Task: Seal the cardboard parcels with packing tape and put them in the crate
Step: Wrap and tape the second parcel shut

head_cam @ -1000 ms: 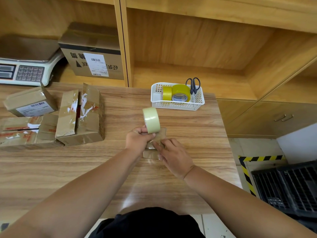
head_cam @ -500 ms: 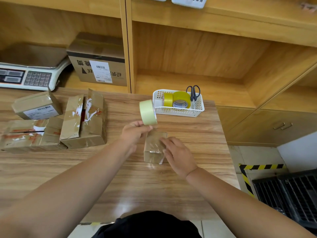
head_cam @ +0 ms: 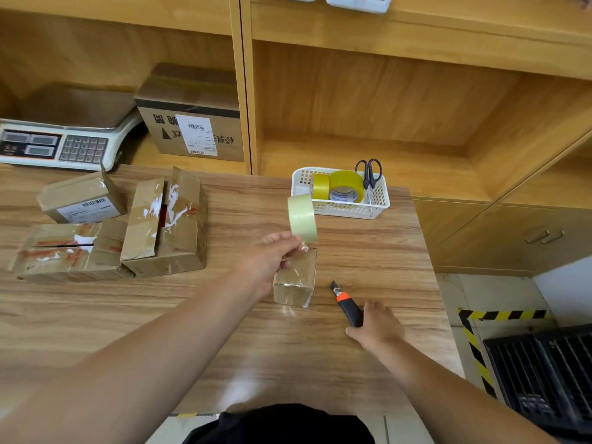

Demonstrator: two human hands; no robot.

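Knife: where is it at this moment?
Head view: the knife lies on the table just right of the small parcel, blade pointing away, its handle end under the right hand.

We are at a parcel packing station, in what looks like a small dispatch or stock room. A wood-grain bench (head_cam: 224,331) stands against open wooden shelving (head_cam: 352,100). In the left bay an electronic weighing scale (head_cam: 61,145) sits beside a cardboard carton (head_cam: 192,123) that bears a printed shipping label. Worn cardboard parcels (head_cam: 166,225) lie on the bench, next to a labelled parcel (head_cam: 80,200) with a barcode. A white basket (head_cam: 346,210) holds yellow tape rolls (head_cam: 347,184) and scissors (head_cam: 370,174). A pale tape roll (head_cam: 302,219) is above a small taped parcel (head_cam: 296,277), with a utility knife (head_cam: 344,299) close by. On the tiled floor at the right, hazard tape (head_cam: 503,315) in black and yellow borders a black plastic crate (head_cam: 544,379).
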